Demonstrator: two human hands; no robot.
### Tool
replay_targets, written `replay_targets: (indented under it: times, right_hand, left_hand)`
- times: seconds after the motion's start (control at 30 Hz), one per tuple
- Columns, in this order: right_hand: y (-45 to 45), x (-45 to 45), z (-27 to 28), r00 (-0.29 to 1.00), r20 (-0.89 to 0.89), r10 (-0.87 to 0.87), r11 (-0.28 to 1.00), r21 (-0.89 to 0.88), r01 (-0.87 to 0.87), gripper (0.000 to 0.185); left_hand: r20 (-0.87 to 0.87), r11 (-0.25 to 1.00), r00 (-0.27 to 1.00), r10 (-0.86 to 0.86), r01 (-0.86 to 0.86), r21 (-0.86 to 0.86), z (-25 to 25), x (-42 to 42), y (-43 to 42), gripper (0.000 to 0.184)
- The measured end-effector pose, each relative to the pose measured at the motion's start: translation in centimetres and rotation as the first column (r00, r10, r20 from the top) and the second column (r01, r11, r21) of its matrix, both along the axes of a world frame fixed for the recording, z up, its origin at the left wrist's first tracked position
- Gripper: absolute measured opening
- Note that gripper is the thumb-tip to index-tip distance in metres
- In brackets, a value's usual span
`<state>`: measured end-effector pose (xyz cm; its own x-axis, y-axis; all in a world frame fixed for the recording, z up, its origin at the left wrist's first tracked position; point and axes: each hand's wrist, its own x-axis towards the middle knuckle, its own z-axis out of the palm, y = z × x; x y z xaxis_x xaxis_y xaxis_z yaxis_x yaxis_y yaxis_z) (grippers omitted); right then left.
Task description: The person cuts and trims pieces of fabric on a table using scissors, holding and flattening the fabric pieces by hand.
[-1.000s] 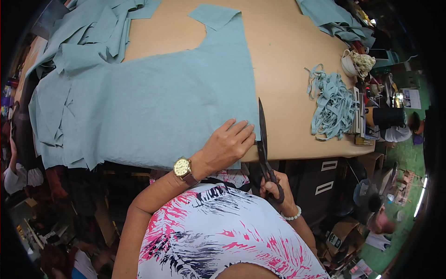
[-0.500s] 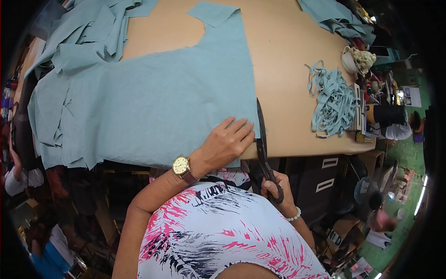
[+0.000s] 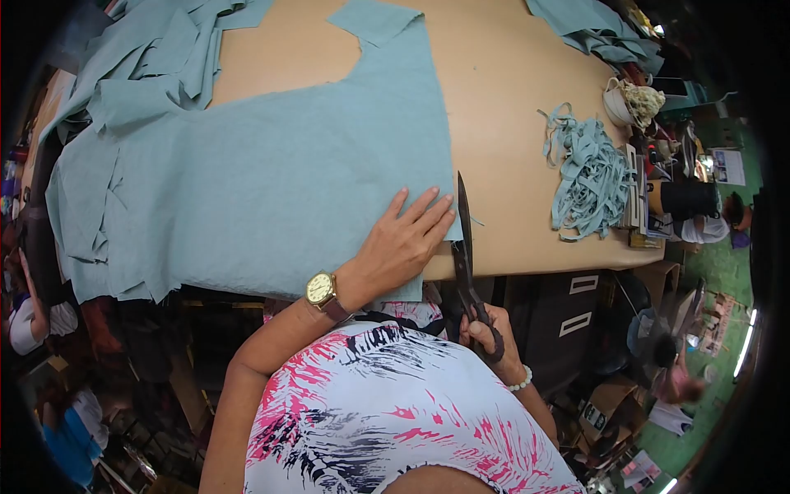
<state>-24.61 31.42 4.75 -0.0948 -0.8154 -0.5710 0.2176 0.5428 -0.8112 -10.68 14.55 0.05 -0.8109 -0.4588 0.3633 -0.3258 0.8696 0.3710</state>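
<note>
A large blue-green cloth (image 3: 271, 173) lies spread over the tan tabletop, its lower edge overhanging the front. My left hand (image 3: 403, 243), with a watch at the wrist, rests flat on the cloth near its right edge, fingers spread. Dark scissors (image 3: 463, 239) are held by my right hand (image 3: 492, 333) just beyond the table's front edge. Their blades point away from me along the cloth's right edge and look nearly closed. A small thread or sliver of cloth (image 3: 478, 222) lies just right of the blades.
A tangled heap of blue-green strips (image 3: 591, 181) sits on the table (image 3: 518, 140) at the right. Behind it stands a white cup (image 3: 617, 103) with pale scraps. More cloth is piled at the back left (image 3: 164, 49) and back right (image 3: 584, 29). People are at both sides.
My left hand has shifted slightly up the cloth, its fingers spreading more. A small sliver now shows right of the blades. The cloth has shifted a little. My right hand keeps hold of the scissors.
</note>
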Motion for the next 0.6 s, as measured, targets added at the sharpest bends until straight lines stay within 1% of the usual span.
replay_targets:
  times: [0.07, 0.43, 0.6]
  right_hand:
    - [-0.7, 0.1, 0.6, 0.997, -0.067, 0.041, 0.999, 0.03, -0.039, 0.046]
    - [-1.9, 0.9, 0.0, 0.999, 0.001, -0.033, 0.999, 0.023, 0.033, 0.045]
    - [-1.7, 1.2, -0.2, 0.998, 0.017, -0.056, 0.998, 0.01, 0.055, 0.043]
  left_hand:
    - [-0.004, 1.0, 1.0, -0.012, 0.012, 0.015, 0.1, 0.2, 0.1, 0.038]
    - [-0.059, 0.997, 0.997, -0.046, 0.049, 0.06, 0.7, 1.2, 1.1, 0.036]
    - [-0.06, 0.997, 0.997, -0.05, 0.053, 0.051, 0.5, 1.3, 1.1, 0.037]
